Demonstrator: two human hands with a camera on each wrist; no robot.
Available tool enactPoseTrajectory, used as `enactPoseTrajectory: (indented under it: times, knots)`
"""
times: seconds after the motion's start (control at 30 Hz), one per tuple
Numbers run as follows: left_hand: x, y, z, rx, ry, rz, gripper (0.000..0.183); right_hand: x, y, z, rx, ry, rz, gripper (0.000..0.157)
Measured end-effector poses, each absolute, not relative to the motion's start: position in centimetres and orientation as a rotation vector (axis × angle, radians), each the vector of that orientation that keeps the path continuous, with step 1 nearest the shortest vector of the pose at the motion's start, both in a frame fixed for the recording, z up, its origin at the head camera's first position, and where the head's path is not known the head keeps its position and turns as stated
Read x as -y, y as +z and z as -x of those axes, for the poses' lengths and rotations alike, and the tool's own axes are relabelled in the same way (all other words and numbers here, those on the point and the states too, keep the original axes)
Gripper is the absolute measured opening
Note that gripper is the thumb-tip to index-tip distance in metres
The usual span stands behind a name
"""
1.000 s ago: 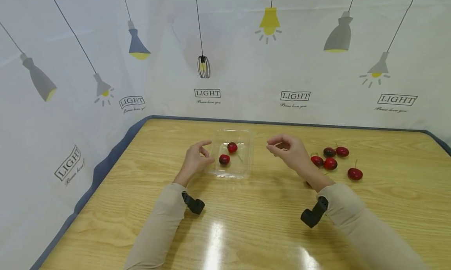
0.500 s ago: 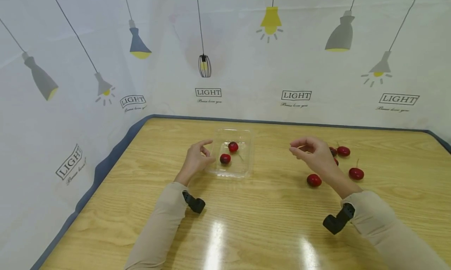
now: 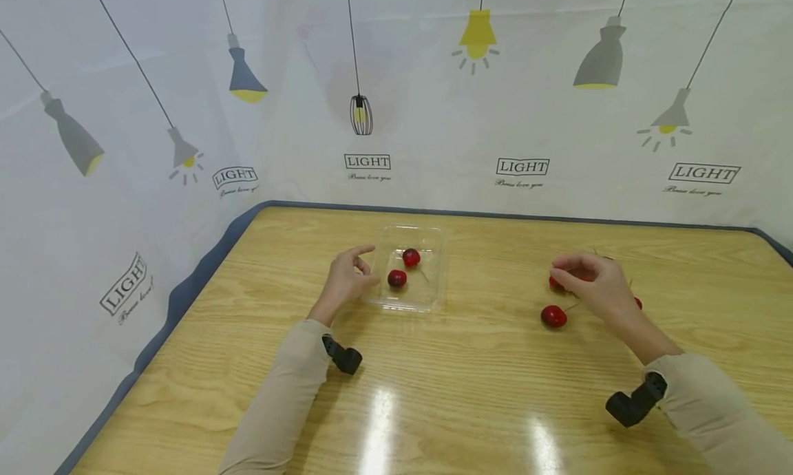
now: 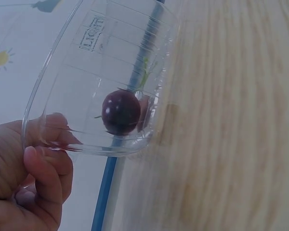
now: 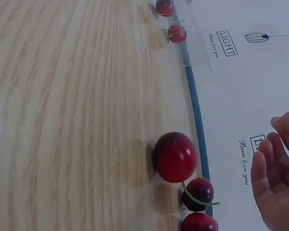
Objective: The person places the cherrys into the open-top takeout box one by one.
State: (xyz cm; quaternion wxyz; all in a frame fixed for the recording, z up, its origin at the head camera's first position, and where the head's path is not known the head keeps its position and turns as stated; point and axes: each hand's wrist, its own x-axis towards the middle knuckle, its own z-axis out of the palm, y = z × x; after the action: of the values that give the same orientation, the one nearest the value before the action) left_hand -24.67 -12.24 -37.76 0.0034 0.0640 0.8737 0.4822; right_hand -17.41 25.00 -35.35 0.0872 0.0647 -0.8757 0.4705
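Observation:
A clear plastic box (image 3: 438,275) stands on the table with two dark red cherries (image 3: 397,278) inside. My left hand (image 3: 342,283) pinches its left rim; in the left wrist view the thumb and fingers (image 4: 47,171) sit on either side of the edge. To the right, my right hand (image 3: 591,282) hovers over a loose group of cherries, fingers loosely bent with nothing between them. One stemmed cherry (image 3: 553,317) lies in front of this hand, and another cherry (image 3: 555,282) shows beside its fingertips. The hand partly hides the others.
The wooden table (image 3: 446,378) ends at a blue border along the back and left. Behind it hangs a pale cloth (image 3: 434,89) printed with lamps. A black wrist camera (image 3: 635,400) sticks out from each sleeve.
My right hand has moved right, away from the box and over the loose cherries, uncovering the front cherry and covering others. My left hand keeps its place at the box.

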Motion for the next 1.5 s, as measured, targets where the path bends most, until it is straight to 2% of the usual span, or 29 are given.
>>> enactPoseTrajectory:
  times: [0.77, 1.23, 1.5]
  knots:
    - [12.1, -37.5, 24.5, -2.744, 1.514, -0.188, 0.058, -28.8, -37.7, 15.8, 2.759, 1.344, -0.082, 0.041]
    - [12.1, -37.6, 24.5, -2.736, 1.508, -0.186, 0.059, -28.9, -38.8, 15.5, 2.774, 1.461, -0.1, 0.041]
    - [12.0, -37.6, 24.4, -2.743, 1.499, -0.183, 0.059, -28.6, -39.4, 15.4, 2.838, 1.35, -0.089, 0.041]
